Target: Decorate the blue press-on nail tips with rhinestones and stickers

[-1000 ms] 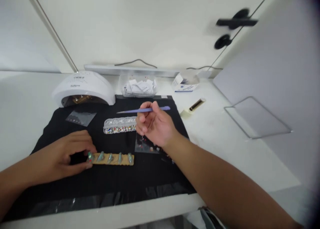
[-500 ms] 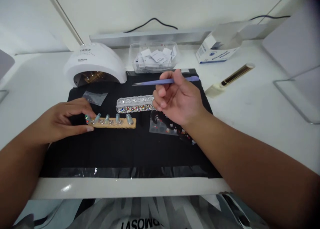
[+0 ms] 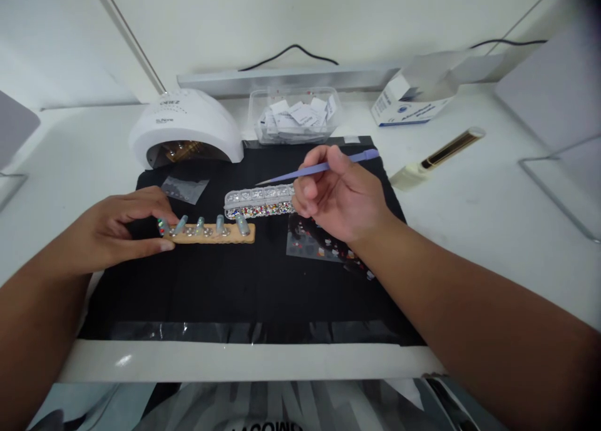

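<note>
Between thumb and fingers, my left hand (image 3: 123,230) grips the left end of a wooden nail display stand (image 3: 213,233). Several pale blue-grey press-on nails (image 3: 242,225) stand on it in a row; the leftmost, partly behind my fingers, carries red and green stones. My right hand (image 3: 340,196) is closed around purple tweezers (image 3: 317,168), their pointed tips aimed left above a clear rhinestone case (image 3: 258,200). That case has small compartments of clear and multicoloured stones, and my right fingers hide its right end. Under my right wrist lies a clear sticker sheet (image 3: 312,240) with red and white designs.
A white nail lamp (image 3: 188,124) stands at the back left of the black mat (image 3: 225,293). Behind the mat is a clear tub (image 3: 295,118) of white packets, with an open box (image 3: 410,102) to its right. A gold-capped bottle (image 3: 434,158) and small plastic bag (image 3: 185,190) lie nearby.
The whole view has shifted slightly. The tweezers' tips now point further downward, nearer the rhinestone case. My left hand keeps its hold on the nail display stand.
</note>
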`<state>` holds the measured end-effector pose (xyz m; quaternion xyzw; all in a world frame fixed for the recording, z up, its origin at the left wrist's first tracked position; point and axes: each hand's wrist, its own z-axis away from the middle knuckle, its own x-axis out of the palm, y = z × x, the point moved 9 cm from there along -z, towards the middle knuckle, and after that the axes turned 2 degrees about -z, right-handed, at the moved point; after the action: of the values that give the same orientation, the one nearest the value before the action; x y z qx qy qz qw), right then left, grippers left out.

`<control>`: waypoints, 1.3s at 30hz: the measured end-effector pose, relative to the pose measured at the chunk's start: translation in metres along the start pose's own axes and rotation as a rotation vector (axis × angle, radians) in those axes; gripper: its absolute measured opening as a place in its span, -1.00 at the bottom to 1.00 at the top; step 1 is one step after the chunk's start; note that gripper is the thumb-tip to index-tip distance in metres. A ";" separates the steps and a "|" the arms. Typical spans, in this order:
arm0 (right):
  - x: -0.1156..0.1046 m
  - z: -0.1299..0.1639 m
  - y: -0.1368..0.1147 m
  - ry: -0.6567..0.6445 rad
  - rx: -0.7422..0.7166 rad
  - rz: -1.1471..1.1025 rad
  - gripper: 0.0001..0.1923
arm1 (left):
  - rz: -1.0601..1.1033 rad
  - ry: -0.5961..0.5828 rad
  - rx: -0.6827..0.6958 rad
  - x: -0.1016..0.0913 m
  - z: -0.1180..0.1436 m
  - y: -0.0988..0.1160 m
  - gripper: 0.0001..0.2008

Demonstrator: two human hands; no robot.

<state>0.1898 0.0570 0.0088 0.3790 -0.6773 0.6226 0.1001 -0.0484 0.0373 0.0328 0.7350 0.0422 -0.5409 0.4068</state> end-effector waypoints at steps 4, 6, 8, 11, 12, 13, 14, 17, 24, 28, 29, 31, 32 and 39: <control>0.007 0.004 -0.004 -0.027 -0.063 0.101 -0.70 | 0.018 -0.042 0.023 0.011 -0.004 0.013 -0.80; 0.011 0.007 -0.006 -0.035 -0.096 0.172 -0.73 | 0.045 -0.076 0.041 0.021 -0.007 0.024 -0.81; 0.015 0.009 -0.007 -0.045 -0.121 0.245 -0.76 | 0.098 -0.079 0.083 0.030 -0.009 0.036 -0.80; 0.021 0.015 -0.013 -0.044 -0.206 0.409 -0.82 | 0.138 -0.074 0.122 0.038 -0.012 0.048 -0.81; 0.025 0.018 -0.016 -0.054 -0.248 0.496 -0.84 | 0.122 -0.083 0.126 0.041 -0.012 0.050 -0.82; 0.030 0.021 -0.019 -0.070 -0.294 0.598 -0.86 | 0.099 -0.094 0.130 0.043 -0.013 0.050 -0.82; 0.035 0.024 -0.022 -0.097 -0.339 0.708 -0.88 | 0.073 -0.104 0.137 0.045 -0.013 0.051 -0.83; 0.050 0.031 -0.023 -0.192 -0.441 0.959 -0.91 | 0.038 -0.114 0.168 0.050 -0.014 0.052 -0.83; 0.043 0.028 -0.018 -0.167 -0.411 0.953 -0.88 | 0.031 -0.087 0.186 0.057 -0.018 0.054 -0.87; 0.041 0.026 -0.014 -0.167 -0.368 0.881 -0.88 | 0.030 -0.065 0.182 0.057 -0.019 0.055 -0.88; 0.041 0.026 -0.014 -0.166 -0.361 0.882 -0.88 | 0.032 -0.067 0.178 0.057 -0.019 0.055 -0.89; 0.042 0.025 -0.013 -0.165 -0.353 0.896 -0.88 | 0.030 -0.075 0.173 0.059 -0.019 0.054 -0.89; 0.042 0.025 -0.013 -0.165 -0.352 0.904 -0.88 | 0.024 -0.080 0.169 0.059 -0.019 0.053 -0.90; 0.045 0.026 -0.013 -0.174 -0.351 1.036 -0.90 | -0.032 -0.131 0.133 0.066 -0.020 0.051 -0.86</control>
<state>0.1758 0.0169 0.0409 0.0237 -0.8746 0.4344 -0.2140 0.0191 -0.0088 0.0077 0.7225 -0.0090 -0.5959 0.3504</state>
